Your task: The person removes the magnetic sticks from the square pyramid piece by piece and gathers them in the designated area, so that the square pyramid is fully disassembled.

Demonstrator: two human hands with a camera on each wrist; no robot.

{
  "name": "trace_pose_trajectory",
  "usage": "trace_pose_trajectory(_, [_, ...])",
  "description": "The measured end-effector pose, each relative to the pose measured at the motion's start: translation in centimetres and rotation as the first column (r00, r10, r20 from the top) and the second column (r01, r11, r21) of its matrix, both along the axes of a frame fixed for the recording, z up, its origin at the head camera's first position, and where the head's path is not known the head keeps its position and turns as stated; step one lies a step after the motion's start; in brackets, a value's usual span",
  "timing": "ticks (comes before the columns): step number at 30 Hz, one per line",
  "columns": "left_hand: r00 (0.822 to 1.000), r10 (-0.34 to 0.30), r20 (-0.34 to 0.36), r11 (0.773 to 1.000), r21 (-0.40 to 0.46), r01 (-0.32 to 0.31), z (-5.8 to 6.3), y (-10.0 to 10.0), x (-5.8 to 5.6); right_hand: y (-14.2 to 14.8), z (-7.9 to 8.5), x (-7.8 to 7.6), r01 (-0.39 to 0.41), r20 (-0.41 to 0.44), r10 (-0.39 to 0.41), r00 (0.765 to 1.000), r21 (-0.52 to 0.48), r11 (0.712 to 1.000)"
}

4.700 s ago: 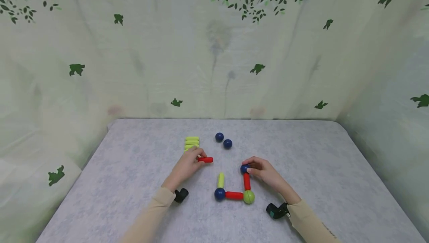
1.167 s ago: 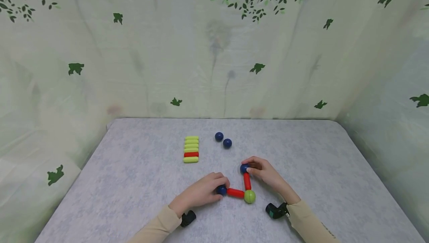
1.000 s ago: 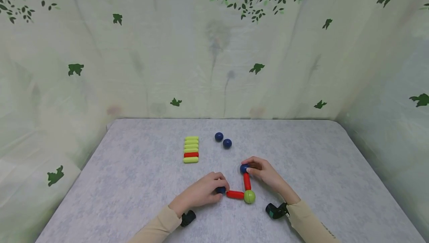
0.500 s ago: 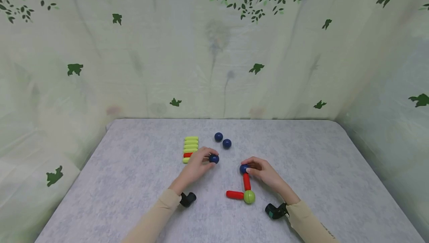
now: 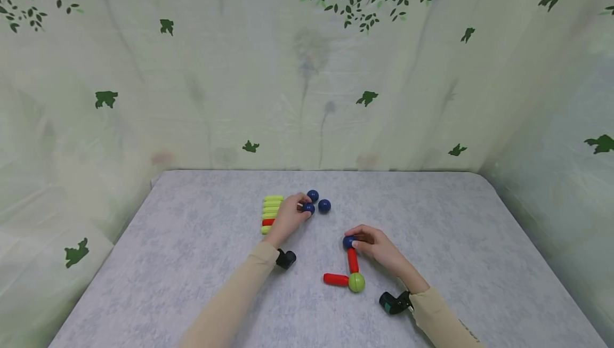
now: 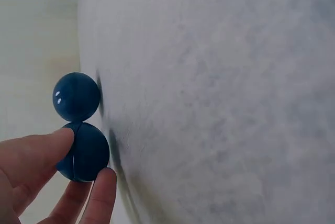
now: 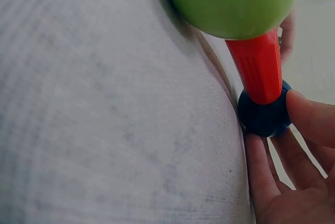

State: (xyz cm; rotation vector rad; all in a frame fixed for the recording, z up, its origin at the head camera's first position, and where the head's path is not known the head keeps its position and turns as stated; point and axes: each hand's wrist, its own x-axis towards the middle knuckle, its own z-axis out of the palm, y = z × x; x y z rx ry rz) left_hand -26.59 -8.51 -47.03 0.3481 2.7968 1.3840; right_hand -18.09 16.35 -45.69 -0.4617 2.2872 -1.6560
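My left hand (image 5: 291, 215) pinches a blue ball (image 6: 90, 153) between thumb and fingers, close beside two other blue balls, one farther back (image 5: 313, 195) and one to the right (image 5: 324, 206). My right hand (image 5: 379, 244) grips a blue ball (image 5: 349, 242) with thumb and fingertips. From that ball a red rod (image 5: 353, 260) runs to a green ball (image 5: 356, 282) lying nearer the person. A second red rod (image 5: 336, 280) sticks out leftward from the green ball, its left end free. In the right wrist view the green ball (image 7: 230, 1) looms large.
Yellow-green rods (image 5: 273, 204) and one red rod (image 5: 268, 222) lie side by side in a column, partly hidden by the left hand. All sits on a grey cloth-covered table (image 5: 431, 220), with a leaf-patterned curtain (image 5: 268, 71) behind. Each wrist wears a black camera.
A red and a yellow-green rod joined the column. My left hand pulled the blue ball off the red rod's left end and carried it back to the loose balls. The right hand stayed put.
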Motion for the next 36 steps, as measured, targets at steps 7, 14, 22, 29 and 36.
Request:
trace_pose_trajectory(7, [0.999,0.038,-0.002,0.998,-0.054,-0.038,0.3,0.5,0.0,0.0,0.0,0.1,0.003,0.000,-0.003,1.000,-0.006,1.000])
trace_pose_trajectory(14, [0.991,-0.113,-0.075,0.992,-0.069,0.108,1.0,-0.1,2.2,0.0,0.1,0.2,0.007,0.011,-0.007,1.000,-0.002,1.000])
trace_pose_trajectory(22, [0.724,-0.680,0.117,0.732,0.051,0.680,0.9,0.6,7.3,0.0,0.1,0.1,0.013,0.015,-0.013,1.000,-0.012,1.000])
trace_pose_trajectory(29, [0.690,-0.721,0.062,0.664,-0.220,0.714,0.5,2.4,10.2,0.0,0.0,0.0,0.003,0.010,-0.003,1.000,-0.014,1.000])
trace_pose_trajectory(36, [0.713,-0.700,-0.031,0.662,-0.401,0.633,0.8,2.6,10.6,0.0,0.1,0.1,0.005,0.006,-0.005,1.000,-0.011,1.000])
